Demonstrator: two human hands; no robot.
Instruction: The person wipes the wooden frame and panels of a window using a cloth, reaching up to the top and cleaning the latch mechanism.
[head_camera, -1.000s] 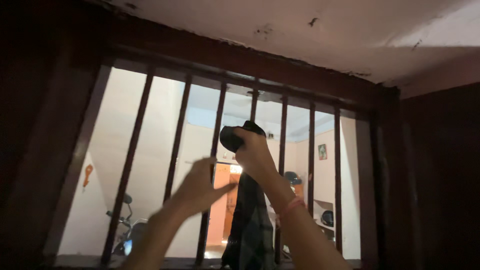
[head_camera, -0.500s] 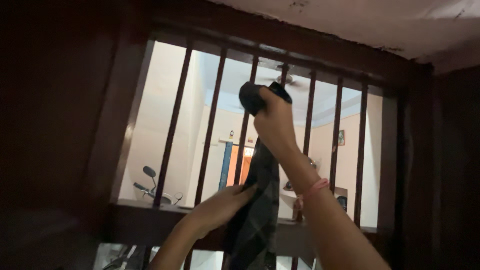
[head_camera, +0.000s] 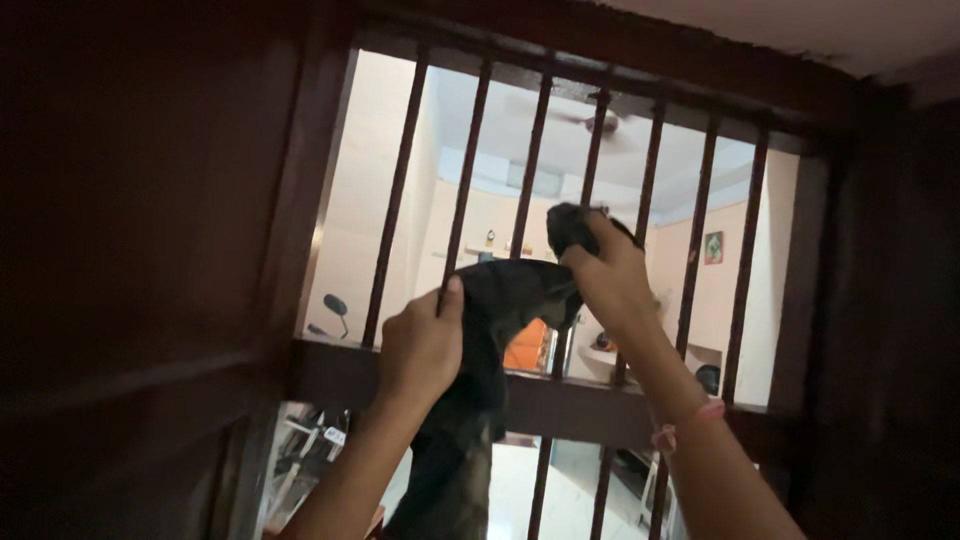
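Observation:
A dark cloth (head_camera: 480, 360) is stretched between both my hands in front of a barred window grille (head_camera: 465, 150). My right hand (head_camera: 605, 275) grips one bunched end of the cloth against a bar, at about mid height of the upper panel. My left hand (head_camera: 420, 345) clutches the cloth lower and to the left, thumb up beside another bar. The rest of the cloth hangs down below my left hand, over the horizontal crossbar (head_camera: 560, 400).
The dark wooden frame (head_camera: 300, 200) surrounds the vertical bars. Beyond them lies a bright room with a ceiling fan (head_camera: 600, 120), a small wall picture (head_camera: 712, 247), a parked two-wheeler mirror (head_camera: 335, 305) and an orange doorway (head_camera: 527, 348).
The view has tilted down, showing the crossbar and lower bars. My right hand has come down with the cloth's end. My left hand moved up and now grips the cloth, spreading it sideways.

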